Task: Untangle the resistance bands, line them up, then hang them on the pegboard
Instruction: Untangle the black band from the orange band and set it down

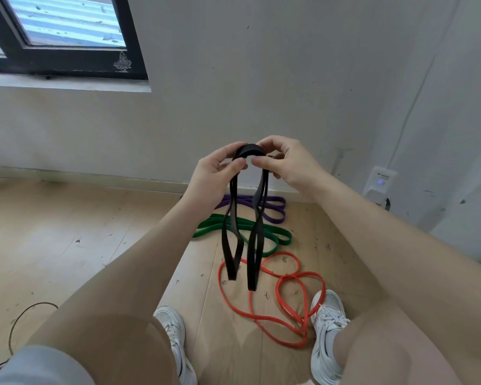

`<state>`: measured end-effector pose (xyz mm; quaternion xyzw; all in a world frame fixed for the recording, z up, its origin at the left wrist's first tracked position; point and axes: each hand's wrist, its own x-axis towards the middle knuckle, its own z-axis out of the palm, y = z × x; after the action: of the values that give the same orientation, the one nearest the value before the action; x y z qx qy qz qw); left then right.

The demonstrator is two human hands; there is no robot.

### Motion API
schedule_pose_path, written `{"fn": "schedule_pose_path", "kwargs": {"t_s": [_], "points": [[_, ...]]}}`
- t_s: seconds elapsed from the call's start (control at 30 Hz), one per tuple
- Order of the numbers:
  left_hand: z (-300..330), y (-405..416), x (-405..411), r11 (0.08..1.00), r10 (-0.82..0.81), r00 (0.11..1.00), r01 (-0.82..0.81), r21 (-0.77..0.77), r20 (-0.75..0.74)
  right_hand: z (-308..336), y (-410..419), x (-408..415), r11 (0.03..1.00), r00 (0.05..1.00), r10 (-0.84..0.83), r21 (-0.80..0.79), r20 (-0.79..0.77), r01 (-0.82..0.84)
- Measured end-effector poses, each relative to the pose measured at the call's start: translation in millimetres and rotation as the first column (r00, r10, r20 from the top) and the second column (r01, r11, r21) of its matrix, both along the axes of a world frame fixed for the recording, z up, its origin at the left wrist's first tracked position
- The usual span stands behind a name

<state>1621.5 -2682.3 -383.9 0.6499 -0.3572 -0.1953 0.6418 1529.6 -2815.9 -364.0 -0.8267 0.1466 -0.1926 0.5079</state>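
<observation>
Two hands [217, 169] [285, 161] pinching black band [250, 218], unreadable charger label [381, 177]

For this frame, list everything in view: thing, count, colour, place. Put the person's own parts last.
black band: 1, black, held up in both hands, loops hanging
purple band: 1, purple, floor by the wall
green band: 1, green, floor, nearer than the purple
red band: 1, red, floor between the shoes, looped over itself
window: 1, dark frame, upper left
wall device: 1, white, blue light, right wall
cable: 1, dark, floor lower left
shoes: 2, white
left hand: pinches black band
right hand: pinches black band
</observation>
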Motion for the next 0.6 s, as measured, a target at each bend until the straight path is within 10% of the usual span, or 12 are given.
{"fn": "schedule_pose_path", "kwargs": {"t_s": [0.6], "points": [[-9.1,10.1,5.6,0.989,-0.138,0.987,0.142,0.041,-0.081,-2.1,17.3,2.0,0.978,0.993,0.047,0.198,0.112,-0.069]]}}
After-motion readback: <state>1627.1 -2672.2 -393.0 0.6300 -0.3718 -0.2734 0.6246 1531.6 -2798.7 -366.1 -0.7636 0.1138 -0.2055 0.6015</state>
